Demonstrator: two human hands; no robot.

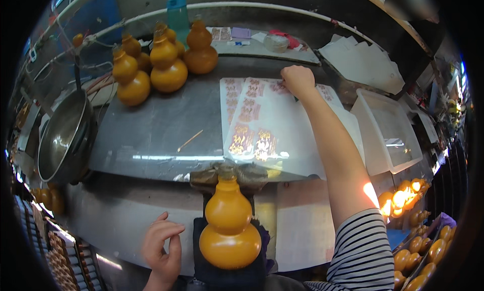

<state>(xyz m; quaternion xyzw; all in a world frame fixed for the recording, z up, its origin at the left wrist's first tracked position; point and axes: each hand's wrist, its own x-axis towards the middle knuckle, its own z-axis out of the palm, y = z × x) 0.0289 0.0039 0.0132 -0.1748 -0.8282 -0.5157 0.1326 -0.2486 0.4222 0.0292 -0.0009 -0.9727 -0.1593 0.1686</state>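
Observation:
An orange-yellow gourd (229,240) stands upright in front of me on a dark cloth, its neck against a dark padded rest (252,176). Just left of it is my left hand (164,243), holding nothing, with fingers loosely curled and thumb apart. My right hand (298,81) reaches far over the table, closed in a pinch at the far part of the white sheets (287,124). What its fingers hold, if anything, is hidden. Rows of pink and gold printed characters cover parts of these sheets. A thin wooden stick (190,140) lies to their left.
Several gourds (169,75) and a teal bottle (177,19) stand at the back left. A metal pan (64,135) is at the left edge. Rightward are a clear plastic bin (388,132), stacked white paper (360,61) and more gourds (413,250).

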